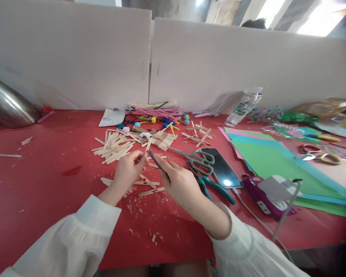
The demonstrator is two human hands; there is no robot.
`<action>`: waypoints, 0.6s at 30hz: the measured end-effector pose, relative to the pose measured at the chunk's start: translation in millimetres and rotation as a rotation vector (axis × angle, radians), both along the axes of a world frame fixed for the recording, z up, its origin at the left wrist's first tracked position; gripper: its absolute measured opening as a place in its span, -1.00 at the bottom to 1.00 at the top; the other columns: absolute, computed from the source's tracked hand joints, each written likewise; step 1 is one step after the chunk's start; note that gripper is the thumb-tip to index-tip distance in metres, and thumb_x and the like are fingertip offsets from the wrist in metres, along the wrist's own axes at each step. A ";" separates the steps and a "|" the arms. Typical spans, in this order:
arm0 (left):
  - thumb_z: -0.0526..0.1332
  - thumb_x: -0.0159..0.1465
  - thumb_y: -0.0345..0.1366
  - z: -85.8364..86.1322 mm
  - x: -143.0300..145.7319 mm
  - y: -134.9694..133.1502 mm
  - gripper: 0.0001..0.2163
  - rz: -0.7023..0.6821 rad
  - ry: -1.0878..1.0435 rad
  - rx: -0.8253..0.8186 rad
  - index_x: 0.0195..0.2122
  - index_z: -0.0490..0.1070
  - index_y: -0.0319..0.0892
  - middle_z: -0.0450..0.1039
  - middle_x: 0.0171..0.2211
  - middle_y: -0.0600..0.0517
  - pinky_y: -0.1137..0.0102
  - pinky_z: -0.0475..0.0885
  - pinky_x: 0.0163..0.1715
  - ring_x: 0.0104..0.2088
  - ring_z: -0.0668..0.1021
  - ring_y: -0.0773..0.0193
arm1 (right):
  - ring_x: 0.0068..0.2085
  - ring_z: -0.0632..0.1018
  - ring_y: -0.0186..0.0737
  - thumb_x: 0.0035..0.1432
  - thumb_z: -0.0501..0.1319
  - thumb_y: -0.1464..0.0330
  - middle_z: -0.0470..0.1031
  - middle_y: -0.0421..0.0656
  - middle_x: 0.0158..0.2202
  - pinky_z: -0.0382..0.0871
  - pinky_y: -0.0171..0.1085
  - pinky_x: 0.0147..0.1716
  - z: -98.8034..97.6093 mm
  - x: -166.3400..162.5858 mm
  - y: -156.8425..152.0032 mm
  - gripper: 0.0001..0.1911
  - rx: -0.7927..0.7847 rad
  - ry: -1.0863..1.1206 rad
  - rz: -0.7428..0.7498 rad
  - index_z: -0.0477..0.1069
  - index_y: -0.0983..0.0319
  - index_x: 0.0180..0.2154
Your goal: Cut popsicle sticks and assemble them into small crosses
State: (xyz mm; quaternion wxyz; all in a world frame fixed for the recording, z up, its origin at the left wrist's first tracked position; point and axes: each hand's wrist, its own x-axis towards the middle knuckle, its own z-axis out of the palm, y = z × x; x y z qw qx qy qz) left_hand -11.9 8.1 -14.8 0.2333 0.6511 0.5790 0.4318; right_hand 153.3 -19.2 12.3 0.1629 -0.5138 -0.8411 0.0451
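My left hand (pixel 130 169) pinches a wooden craft stick (pixel 148 144), which points up and away from me. Close beside it, my right hand (pixel 181 181) is closed around a slim dark metal tool (pixel 155 159); its tip is at the stick's lower end, and its kind cannot be made out. Below the hands lie several notched craft sticks (pixel 146 183) among pale wood shavings (pixel 136 207). A loose pile of craft sticks (pixel 115 146) spreads behind my left hand, and a neater stack of sticks (pixel 163 140) lies beyond the held one.
Right of my hand are green-handled scissors (pixel 202 163), teal-handled pliers (pixel 219 190), a phone (pixel 221 167) on a cable and a purple power strip (pixel 262 196). Coloured paper (pixel 265 157) and a water bottle (pixel 243 107) lie farther right. Pipe cleaners (pixel 155 111) line the white partition (pixel 75 54).
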 end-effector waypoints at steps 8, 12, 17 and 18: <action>0.02 0.20 -0.19 10.4 6.3 -6.8 -0.75 0.128 0.330 0.136 -0.46 0.41 -0.16 0.33 -0.65 0.10 0.49 0.18 -0.56 -0.61 0.37 0.35 | -0.50 0.48 -0.26 0.11 -0.05 0.50 0.50 -0.06 -0.39 0.28 -0.36 -0.55 -1.5 -1.3 -3.6 -0.43 -0.046 0.090 0.034 0.10 0.25 0.19; 0.02 0.20 -0.20 9.6 6.7 -6.9 -0.76 0.137 0.360 0.148 -0.47 0.41 -0.16 0.32 -0.65 0.11 0.49 0.16 -0.56 -0.61 0.36 0.36 | -0.47 0.50 -0.23 0.12 -0.04 0.47 0.52 -0.05 -0.40 0.34 -0.33 -0.51 -0.5 -1.1 -3.5 -0.49 -0.094 0.262 0.045 0.18 0.30 0.14; 0.04 0.18 -0.22 10.3 7.2 -5.8 -0.80 0.159 0.327 0.135 -0.45 0.41 -0.14 0.36 -0.64 0.11 0.50 0.16 -0.57 -0.58 0.40 0.35 | -0.41 0.52 -0.23 0.11 -0.01 0.47 0.54 -0.08 -0.35 0.35 -0.34 -0.46 3.9 -2.9 -3.6 -0.49 -0.198 0.400 0.026 0.20 0.28 0.13; 0.05 0.18 -0.21 10.0 7.2 -5.2 -0.80 0.156 0.307 0.128 -0.45 0.41 -0.14 0.37 -0.63 0.11 0.50 0.18 -0.57 -0.57 0.41 0.35 | -0.38 0.53 -0.22 0.11 -0.02 0.48 0.53 -0.07 -0.31 0.36 -0.33 -0.44 4.0 -3.6 -3.6 -0.48 -0.188 0.386 0.026 0.18 0.27 0.14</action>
